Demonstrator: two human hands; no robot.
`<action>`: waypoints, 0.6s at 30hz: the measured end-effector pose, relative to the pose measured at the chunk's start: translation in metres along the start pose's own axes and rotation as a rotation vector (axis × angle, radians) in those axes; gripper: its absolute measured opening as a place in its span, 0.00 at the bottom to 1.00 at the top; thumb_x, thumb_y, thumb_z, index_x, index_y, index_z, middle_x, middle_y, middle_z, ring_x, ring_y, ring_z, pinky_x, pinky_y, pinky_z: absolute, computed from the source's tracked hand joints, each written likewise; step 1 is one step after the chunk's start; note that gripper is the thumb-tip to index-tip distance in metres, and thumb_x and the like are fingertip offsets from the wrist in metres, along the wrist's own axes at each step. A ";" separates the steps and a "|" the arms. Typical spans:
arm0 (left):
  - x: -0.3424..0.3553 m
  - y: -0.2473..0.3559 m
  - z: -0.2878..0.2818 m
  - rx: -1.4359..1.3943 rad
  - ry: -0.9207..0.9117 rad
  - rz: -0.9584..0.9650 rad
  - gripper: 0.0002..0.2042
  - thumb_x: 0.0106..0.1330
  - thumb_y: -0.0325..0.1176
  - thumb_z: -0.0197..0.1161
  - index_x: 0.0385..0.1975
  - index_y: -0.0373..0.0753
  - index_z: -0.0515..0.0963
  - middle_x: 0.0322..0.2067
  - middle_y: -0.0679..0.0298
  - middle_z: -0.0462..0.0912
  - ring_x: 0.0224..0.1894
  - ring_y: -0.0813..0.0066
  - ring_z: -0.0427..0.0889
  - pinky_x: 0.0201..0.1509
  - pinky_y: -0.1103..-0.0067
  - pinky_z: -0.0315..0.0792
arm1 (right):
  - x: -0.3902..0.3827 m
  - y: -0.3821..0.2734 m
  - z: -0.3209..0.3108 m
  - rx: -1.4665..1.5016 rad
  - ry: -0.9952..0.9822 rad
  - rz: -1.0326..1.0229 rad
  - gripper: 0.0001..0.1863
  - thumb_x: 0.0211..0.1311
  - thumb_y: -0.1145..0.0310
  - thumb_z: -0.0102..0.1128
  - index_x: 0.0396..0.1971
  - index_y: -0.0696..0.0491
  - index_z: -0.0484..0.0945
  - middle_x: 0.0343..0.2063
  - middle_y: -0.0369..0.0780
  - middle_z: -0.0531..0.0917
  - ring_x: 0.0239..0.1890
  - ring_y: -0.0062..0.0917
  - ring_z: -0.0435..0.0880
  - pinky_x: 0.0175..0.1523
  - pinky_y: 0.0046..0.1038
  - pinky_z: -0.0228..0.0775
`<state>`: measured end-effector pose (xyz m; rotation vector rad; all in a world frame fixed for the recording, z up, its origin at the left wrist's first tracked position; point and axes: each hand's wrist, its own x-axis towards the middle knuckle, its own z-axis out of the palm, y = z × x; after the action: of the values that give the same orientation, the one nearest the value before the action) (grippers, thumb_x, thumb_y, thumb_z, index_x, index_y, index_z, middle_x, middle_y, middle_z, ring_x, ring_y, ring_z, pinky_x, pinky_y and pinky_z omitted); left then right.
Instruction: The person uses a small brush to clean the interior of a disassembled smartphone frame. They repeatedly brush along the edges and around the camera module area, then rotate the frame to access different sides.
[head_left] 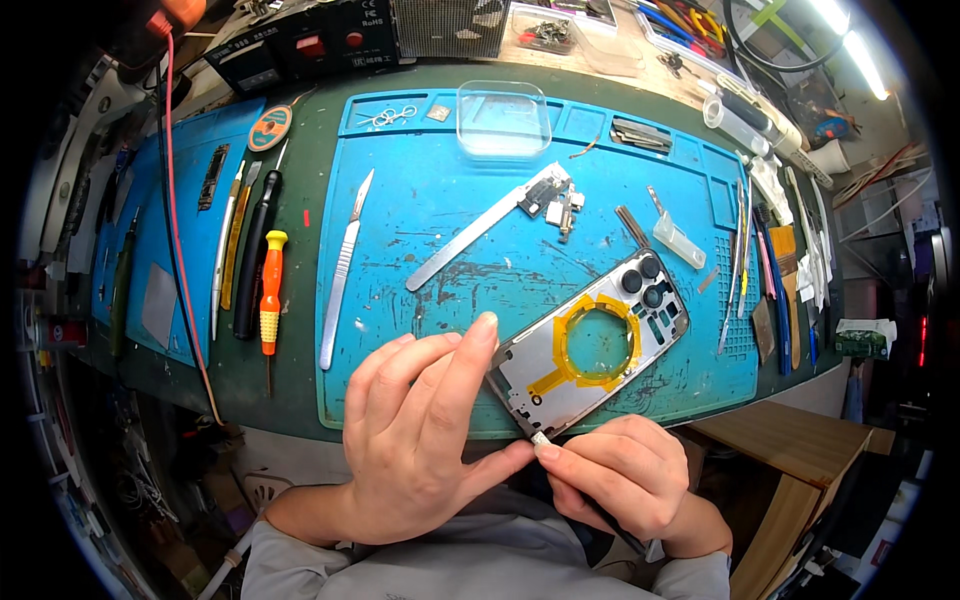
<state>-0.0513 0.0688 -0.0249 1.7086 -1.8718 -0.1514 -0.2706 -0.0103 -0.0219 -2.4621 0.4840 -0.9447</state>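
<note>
A phone housing (537,362) lies slanted on the blue work mat, its three camera rings at the upper right. Yellow film rings the round opening in its middle. At its lower end, my right hand (630,475) pinches a slim black thing (607,515) with a whitish tip (541,438). That tip meets the housing's bottom edge; whether it is a plug or a tool, I cannot tell. My left hand (420,430) is open beside the housing, fingers raised and stretched. Its thumb reaches to the whitish tip, and I cannot tell if they touch.
On the blue mat (390,250) lie a scalpel (347,270), a metal strip (480,235) with small parts, and a clear plastic box (503,120). Screwdrivers (271,290) lie at left, tweezers and brushes (780,290) at right. A wooden cabinet (790,440) stands below the bench's right edge.
</note>
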 end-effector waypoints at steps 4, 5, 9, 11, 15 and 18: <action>0.000 0.000 0.001 0.003 0.005 0.000 0.57 0.45 0.43 0.88 0.77 0.27 0.65 0.59 0.59 0.89 0.63 0.58 0.75 0.71 0.60 0.65 | 0.000 0.001 0.001 -0.009 -0.002 -0.010 0.22 0.48 0.80 0.77 0.48 0.60 0.91 0.32 0.36 0.87 0.28 0.24 0.83 0.30 0.25 0.76; 0.000 0.000 0.001 0.005 0.008 0.000 0.57 0.45 0.43 0.88 0.77 0.27 0.65 0.59 0.58 0.89 0.63 0.58 0.75 0.71 0.60 0.65 | 0.000 0.002 0.002 -0.012 -0.008 -0.010 0.22 0.48 0.80 0.77 0.48 0.60 0.91 0.32 0.35 0.87 0.28 0.24 0.83 0.30 0.25 0.76; 0.001 -0.001 0.001 -0.001 0.015 -0.003 0.57 0.45 0.43 0.88 0.77 0.27 0.65 0.58 0.58 0.89 0.63 0.58 0.75 0.71 0.60 0.66 | 0.000 0.004 0.004 -0.011 0.003 -0.017 0.21 0.49 0.79 0.76 0.47 0.59 0.92 0.32 0.35 0.87 0.27 0.24 0.83 0.29 0.25 0.75; 0.002 0.000 -0.001 -0.010 0.007 -0.001 0.57 0.45 0.42 0.88 0.77 0.28 0.65 0.58 0.58 0.89 0.63 0.57 0.76 0.70 0.60 0.66 | -0.001 0.004 0.003 -0.005 0.015 -0.020 0.20 0.49 0.79 0.75 0.46 0.59 0.92 0.31 0.36 0.87 0.27 0.24 0.84 0.29 0.25 0.75; 0.003 0.003 0.002 -0.036 0.085 -0.037 0.52 0.42 0.43 0.86 0.73 0.35 0.75 0.55 0.62 0.87 0.58 0.64 0.82 0.67 0.61 0.75 | -0.003 0.003 0.003 -0.005 0.024 -0.025 0.19 0.48 0.80 0.75 0.45 0.59 0.92 0.32 0.36 0.87 0.27 0.24 0.85 0.29 0.25 0.76; 0.003 0.003 0.003 -0.040 0.086 -0.039 0.52 0.41 0.43 0.86 0.73 0.35 0.74 0.55 0.62 0.87 0.58 0.65 0.82 0.67 0.62 0.74 | -0.003 0.003 0.002 -0.004 0.024 -0.023 0.19 0.48 0.80 0.75 0.44 0.59 0.92 0.32 0.36 0.88 0.27 0.24 0.86 0.30 0.25 0.77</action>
<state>-0.0548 0.0655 -0.0249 1.6984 -1.7626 -0.1277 -0.2713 -0.0107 -0.0264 -2.4677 0.4677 -0.9839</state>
